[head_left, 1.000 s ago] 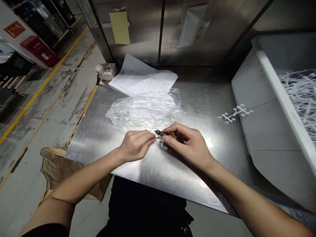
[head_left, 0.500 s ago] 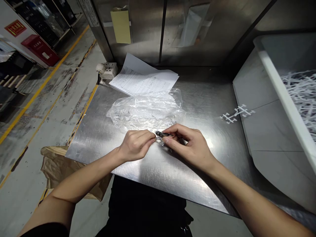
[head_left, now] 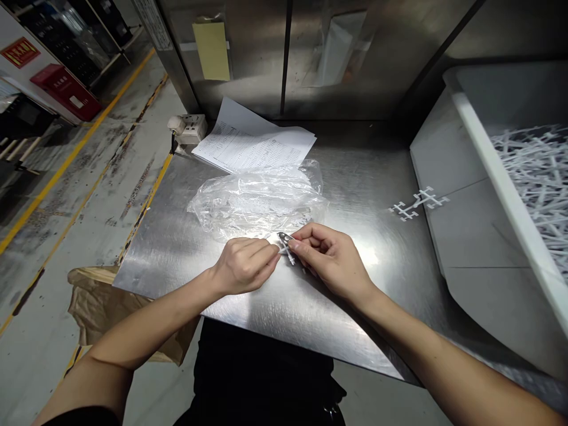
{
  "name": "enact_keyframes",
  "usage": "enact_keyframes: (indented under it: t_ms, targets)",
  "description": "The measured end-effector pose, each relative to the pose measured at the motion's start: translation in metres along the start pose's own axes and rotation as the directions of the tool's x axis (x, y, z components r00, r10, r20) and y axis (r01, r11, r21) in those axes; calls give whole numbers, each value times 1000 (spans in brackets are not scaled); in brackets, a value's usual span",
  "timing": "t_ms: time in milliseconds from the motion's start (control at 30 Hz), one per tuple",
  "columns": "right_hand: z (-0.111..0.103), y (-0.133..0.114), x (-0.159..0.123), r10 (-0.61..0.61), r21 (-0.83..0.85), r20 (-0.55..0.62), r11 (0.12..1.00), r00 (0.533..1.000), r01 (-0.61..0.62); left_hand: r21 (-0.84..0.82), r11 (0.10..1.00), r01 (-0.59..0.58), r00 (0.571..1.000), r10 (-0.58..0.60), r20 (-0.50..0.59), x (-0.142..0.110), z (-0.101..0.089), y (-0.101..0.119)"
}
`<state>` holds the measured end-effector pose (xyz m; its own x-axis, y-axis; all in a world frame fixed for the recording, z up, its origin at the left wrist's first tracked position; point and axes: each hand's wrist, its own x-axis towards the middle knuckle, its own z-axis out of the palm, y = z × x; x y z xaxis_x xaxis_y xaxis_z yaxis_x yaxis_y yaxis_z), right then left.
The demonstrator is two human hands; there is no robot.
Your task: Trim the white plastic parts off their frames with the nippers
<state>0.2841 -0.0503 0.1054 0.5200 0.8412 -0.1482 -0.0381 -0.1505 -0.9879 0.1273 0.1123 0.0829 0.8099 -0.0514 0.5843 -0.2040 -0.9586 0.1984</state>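
Note:
Between finger and thumb of my right hand (head_left: 333, 254) is a nail clipper (head_left: 284, 238), small and metallic. Its jaws point left, close to my left fingertips. My left hand (head_left: 246, 265) is closed, pinching a small white branched plastic sprue (head_left: 290, 258) that crosses just below the clipper. Part of the sprue is hidden by my fingers. Right behind both hands lies a clear plastic bag (head_left: 260, 198) with small white pieces in it. Another white branched sprue (head_left: 418, 203) rests by itself on the metal table, off to the right.
The steel table (head_left: 355, 171) backs onto a metal cabinet (head_left: 248, 35). A large white bin (head_left: 452, 177) full of white sprues stands at right. Printed sheets (head_left: 255, 142) and a power socket (head_left: 190, 127) lie at the back. Brown paper (head_left: 102, 307) hangs past the left edge.
The clipper has tilted more upright, and more of the white sprue shows beneath it. My right hand has shifted slightly left. The whole view has drifted a little.

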Motion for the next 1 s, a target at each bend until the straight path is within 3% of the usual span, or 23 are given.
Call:
enact_keyframes:
  t_ms: [133, 367, 633, 800, 1000]
  targets:
    - [-3, -1, 3, 23, 23, -3, 999, 1000, -23, -17, 1000, 25, 1000, -24, 17, 0, -1, -1]
    - [-13, -8, 7, -61, -21, -52, 998, 997, 60, -114, 986, 120, 993, -121, -8, -2, -3, -5]
    - [-17, -6, 8, -90, -42, -6, 995, 996, 90, -220, 948, 229, 971, -238, -16, -4, -4, -7]
    - [-19, -6, 8, -107, -58, 28, 992, 994, 108, -266, 933, 243, 963, -265, -50, -3, -6, -7]
    - [-21, -8, 6, -155, -194, 40, 968, 987, 160, -260, 937, 234, 960, -265, -90, 0, -9, -6]
